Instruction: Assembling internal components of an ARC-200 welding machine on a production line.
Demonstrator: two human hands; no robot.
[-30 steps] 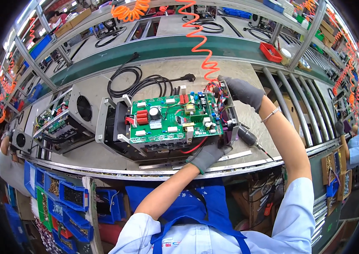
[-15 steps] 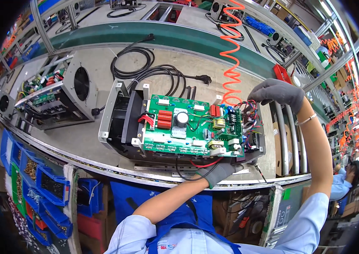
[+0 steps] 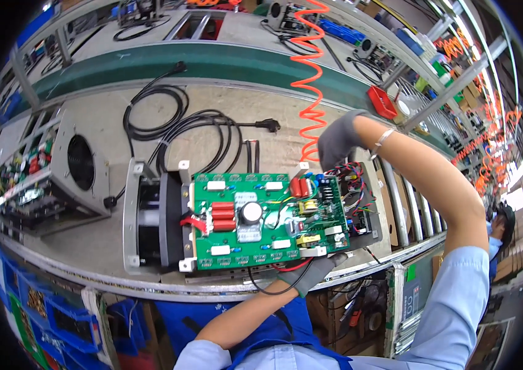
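An open power unit (image 3: 130,216) lies in front of me, its green circuit board (image 3: 230,239) facing up. Red parts, a round white-topped capacitor (image 3: 251,213) and a bundle of coloured wires (image 3: 357,179) show on it. My right hand (image 3: 340,139), in a grey glove, reaches down at the unit's far right corner beside the wires; its fingertips are hidden. Along the near edge, my gloved left hand (image 3: 315,275) is against the unit's side, under a looped black cable (image 3: 267,291). Its fingers are partly covered, so its grip cannot be made out.
Black power cords (image 3: 178,132) lie coiled behind the unit. An orange spiral hose (image 3: 309,80) hangs down behind it. Another open unit (image 3: 58,169) stands at left. Metal rollers (image 3: 412,206) run at right, near a red bin (image 3: 382,102). Blue parts bins (image 3: 45,314) hang at lower left.
My right hand has moved left and down, from above the wires to behind the unit's far right corner. My left hand stays at the near side. The whole view has shifted.
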